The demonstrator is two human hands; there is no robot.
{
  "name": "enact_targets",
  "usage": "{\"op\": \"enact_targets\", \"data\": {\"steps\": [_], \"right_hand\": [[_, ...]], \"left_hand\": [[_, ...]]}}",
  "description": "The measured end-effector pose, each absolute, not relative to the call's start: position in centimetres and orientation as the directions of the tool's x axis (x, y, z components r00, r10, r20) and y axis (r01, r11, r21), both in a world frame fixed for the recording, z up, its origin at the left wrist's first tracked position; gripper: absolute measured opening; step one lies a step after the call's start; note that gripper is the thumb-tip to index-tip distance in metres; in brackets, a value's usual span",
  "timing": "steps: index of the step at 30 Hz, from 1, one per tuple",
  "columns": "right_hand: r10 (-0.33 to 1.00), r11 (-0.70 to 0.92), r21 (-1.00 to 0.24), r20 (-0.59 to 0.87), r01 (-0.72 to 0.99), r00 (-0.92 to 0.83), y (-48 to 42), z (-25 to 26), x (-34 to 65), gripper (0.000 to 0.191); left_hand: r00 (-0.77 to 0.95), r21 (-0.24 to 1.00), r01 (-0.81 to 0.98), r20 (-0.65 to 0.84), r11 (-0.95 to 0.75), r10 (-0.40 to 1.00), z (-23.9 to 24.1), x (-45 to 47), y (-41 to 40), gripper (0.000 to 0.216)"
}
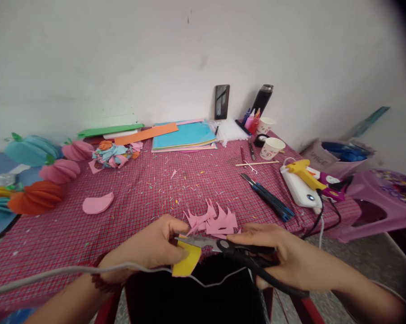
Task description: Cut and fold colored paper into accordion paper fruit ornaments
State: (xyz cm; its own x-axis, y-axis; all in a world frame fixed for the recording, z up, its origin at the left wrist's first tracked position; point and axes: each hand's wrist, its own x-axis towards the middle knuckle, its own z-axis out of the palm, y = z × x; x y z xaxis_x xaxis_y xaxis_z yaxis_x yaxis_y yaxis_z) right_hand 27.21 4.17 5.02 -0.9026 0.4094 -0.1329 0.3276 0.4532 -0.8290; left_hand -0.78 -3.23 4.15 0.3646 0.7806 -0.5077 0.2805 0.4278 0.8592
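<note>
My left hand (153,246) pinches a small yellow paper piece (187,262) at the near table edge. My right hand (283,258) grips black-handled scissors (223,246), whose blades point left and meet the top of the yellow piece. Just beyond the blades lies a small heap of pink paper offcuts (213,219) on the red checked tablecloth (138,193). A grey cable (88,270) runs across in front of my left wrist.
Stacked coloured paper sheets (185,135) at the back centre. Paper fruit shapes (37,180) at left, a pink cut shape (98,203). At right: glue gun (304,173), white power bank (299,189), pens (268,198), paper cups (272,147), phone (221,101), purple stool (385,202).
</note>
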Motion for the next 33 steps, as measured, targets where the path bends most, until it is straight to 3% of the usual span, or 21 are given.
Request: {"op": "enact_targets", "data": {"steps": [19, 33], "right_hand": [[0.354, 0.461, -0.854, -0.07, 0.239, -0.933, 4.6, 5.05, 26.88, 0.063], [0.383, 0.497, -0.834, -0.036, 0.239, -0.923, 4.46, 5.34, 26.78, 0.057]], "left_hand": [[0.348, 0.849, 0.369, -0.504, 0.378, 0.791, 4.3, -1.27, -3.41, 0.02], [0.362, 0.845, 0.352, -0.52, 0.403, 0.774, 3.82, -1.11, -3.26, 0.027]]}}
